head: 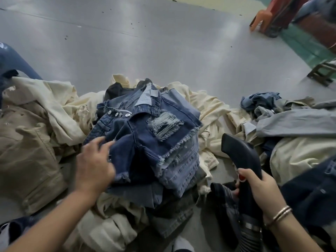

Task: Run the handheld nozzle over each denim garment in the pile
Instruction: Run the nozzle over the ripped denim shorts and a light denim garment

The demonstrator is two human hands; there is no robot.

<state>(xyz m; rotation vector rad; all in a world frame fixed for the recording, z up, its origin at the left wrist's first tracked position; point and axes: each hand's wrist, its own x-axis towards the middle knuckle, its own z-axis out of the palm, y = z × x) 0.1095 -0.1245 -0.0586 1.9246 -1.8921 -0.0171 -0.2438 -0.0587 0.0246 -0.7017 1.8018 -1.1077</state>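
Denim shorts (145,131), dark blue with frayed hems and a ripped patch, lie on top of the pile (163,160) in the middle of my head view, their row of four metal buttons (119,113) turned toward the far left. Under them I count at least two more denim pieces stacked: a lighter, washed pair (183,168) showing at the near right edge and a grey-blue one (169,220) beneath that; how many lie deeper I cannot tell. My left hand (94,164) rests on the near left leg of the top shorts, fingers spread and fairly straight, pressing the cloth. My right hand (258,190) grips the black handheld nozzle (238,151), fingers curled round its handle, thumb near a red button (241,177); the nozzle's flat mouth points far and left, held just right of the pile and not touching the denim. Its ribbed hose (252,239) runs down to the near edge. Two bangles (281,213) sit on the right wrist. Cream garments (63,106) spread around and under the stack, a tan one (27,151) lies at left, and a heap of grey-blue clothes (291,120) crowds the right, close behind the nozzle. Everything sits on a grey floor (163,42), with an orange stool (261,20) far right.
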